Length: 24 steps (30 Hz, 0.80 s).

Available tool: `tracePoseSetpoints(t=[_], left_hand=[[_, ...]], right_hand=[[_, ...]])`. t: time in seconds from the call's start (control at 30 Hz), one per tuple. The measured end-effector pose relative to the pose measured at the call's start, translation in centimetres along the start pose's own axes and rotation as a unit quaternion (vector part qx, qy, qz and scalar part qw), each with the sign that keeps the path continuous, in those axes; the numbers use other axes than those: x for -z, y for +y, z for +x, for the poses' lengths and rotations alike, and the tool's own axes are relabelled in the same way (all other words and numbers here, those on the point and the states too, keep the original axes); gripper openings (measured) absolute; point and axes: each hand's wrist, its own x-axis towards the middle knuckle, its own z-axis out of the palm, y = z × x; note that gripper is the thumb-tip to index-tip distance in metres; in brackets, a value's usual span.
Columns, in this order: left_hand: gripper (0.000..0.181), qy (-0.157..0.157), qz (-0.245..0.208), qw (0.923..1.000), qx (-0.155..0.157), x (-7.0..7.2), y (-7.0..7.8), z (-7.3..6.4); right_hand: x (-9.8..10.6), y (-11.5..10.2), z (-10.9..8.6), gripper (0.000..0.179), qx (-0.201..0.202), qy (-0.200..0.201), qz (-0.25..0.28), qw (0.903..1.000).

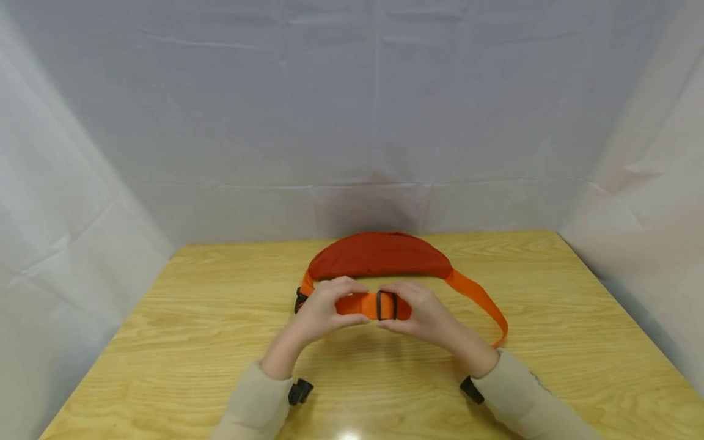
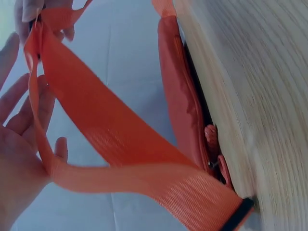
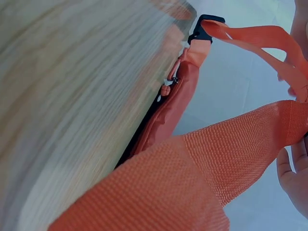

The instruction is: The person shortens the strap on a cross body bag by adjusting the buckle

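On the left I see a moulded black plastic buckle [image 1: 300, 300]; next, the left hand [image 1: 324, 305], thumb and fingers curled about ribbed orange webbing [image 1: 370, 305]. Just behind lies the waist pack [image 1: 379, 256], a soft red crescent. The right hand [image 1: 423, 310] grips the webbing at its rectangular black slider [image 1: 379, 305]. Beneath, a glossy wood-grain table [image 1: 192, 318]; creased pale sheeting [image 1: 374, 122] hangs around three sides.

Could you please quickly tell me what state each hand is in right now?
Left hand: closed, holding the strap between thumb and fingers.
Right hand: closed, holding the strap at its slider.
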Motion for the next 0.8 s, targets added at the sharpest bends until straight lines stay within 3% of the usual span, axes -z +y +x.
tracePoseSetpoints(t=[0.2, 0.5, 0.63, 0.8], left_hand=[[0.052, 0.001, 0.051, 0.9985, -0.018, -0.8, 0.3, 0.3], [0.053, 0.029, 0.041, 0.9983, -0.031, -1.7, 0.4, 0.2], [0.049, 0.051, 0.015, 0.998, -0.033, -1.8, 0.5, 0.3], [0.049, 0.088, -0.015, 0.9958, -0.019, -1.8, 0.6, 0.2]], right_hand=[[-0.1, -0.1, -0.1, 0.055, -0.029, 0.004, 0.03, 0.9991], [0.2, -0.8, -0.1, 0.05, -0.108, -0.008, 0.102, 0.9888], [0.4, -0.6, -0.2, 0.049, -0.168, -0.027, 0.173, 0.9702], [0.5, 0.1, -0.3, 0.039, -0.25, -0.06, 0.276, 0.9262]])
